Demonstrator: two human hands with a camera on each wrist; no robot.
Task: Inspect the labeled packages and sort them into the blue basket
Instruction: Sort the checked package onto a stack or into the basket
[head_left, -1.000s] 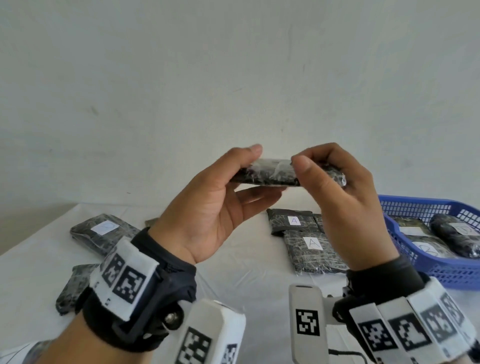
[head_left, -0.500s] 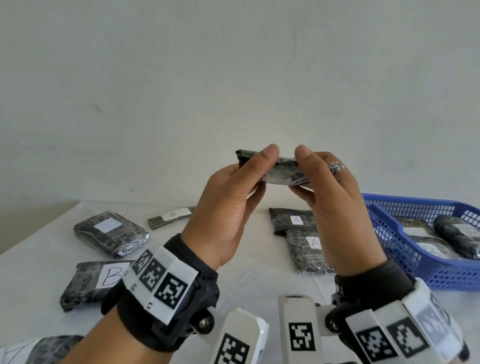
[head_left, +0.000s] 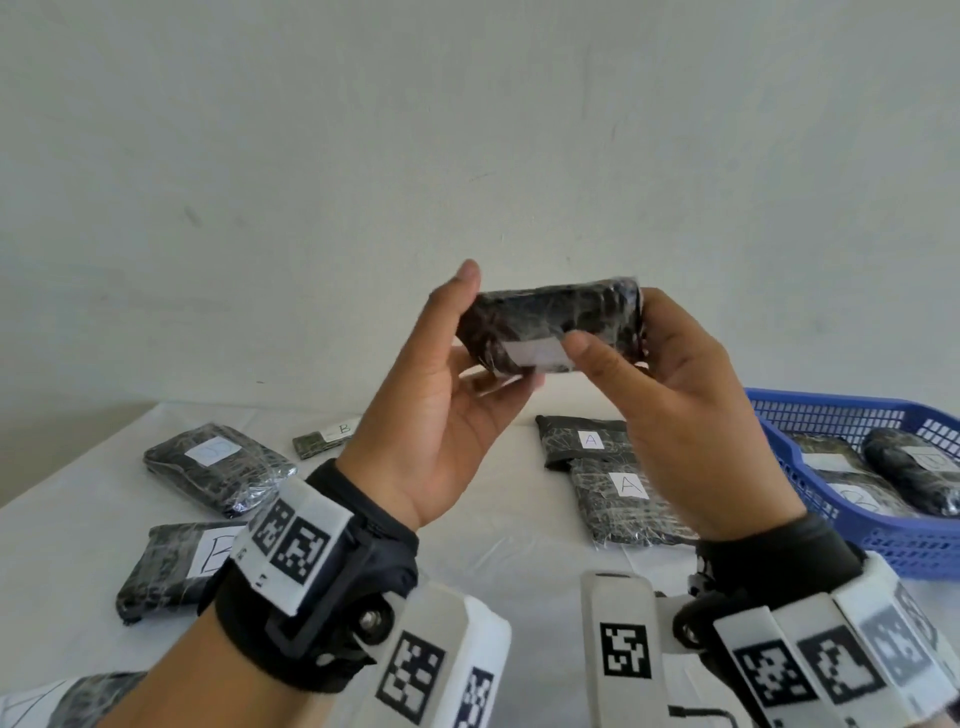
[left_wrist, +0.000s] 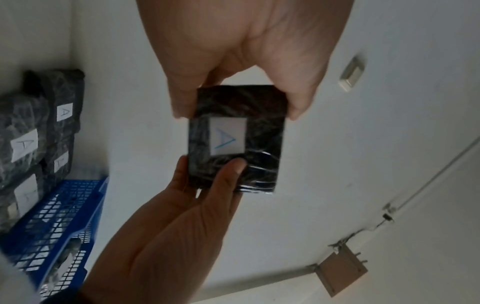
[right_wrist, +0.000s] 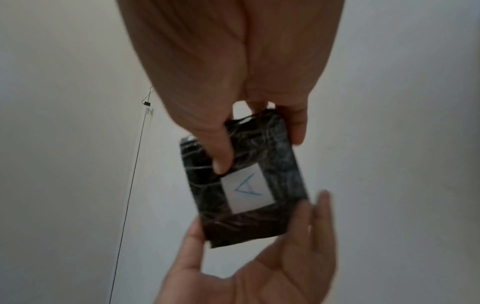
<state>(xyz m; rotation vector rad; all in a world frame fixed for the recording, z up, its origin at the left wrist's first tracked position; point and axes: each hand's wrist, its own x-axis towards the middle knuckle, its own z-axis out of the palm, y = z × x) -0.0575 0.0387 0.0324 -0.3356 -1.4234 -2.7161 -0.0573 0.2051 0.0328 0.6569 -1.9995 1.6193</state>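
A black film-wrapped package (head_left: 556, 317) is held up in front of the wall, above the table, by both hands. My left hand (head_left: 480, 338) grips its left end, thumb on top and fingers underneath. My right hand (head_left: 613, 332) pinches its right end, with the thumb on the front face beside the white label (head_left: 530, 356). Both wrist views show that label (left_wrist: 228, 135) (right_wrist: 246, 191) marked with a blue letter A. The blue basket (head_left: 831, 410) stands at the right on the table and holds at least two labelled packages (head_left: 914, 467).
Two packages marked A (head_left: 623, 499) lie on the white table (head_left: 519, 545) under my hands. Packages marked B (head_left: 218, 467) (head_left: 171, 566) and a small B one (head_left: 322, 439) lie on the left. Another package (head_left: 78, 701) shows at the bottom left corner.
The package was edge-on to the head camera; both hands have turned it so its labelled face now shows. My left thumb has moved to the top edge.
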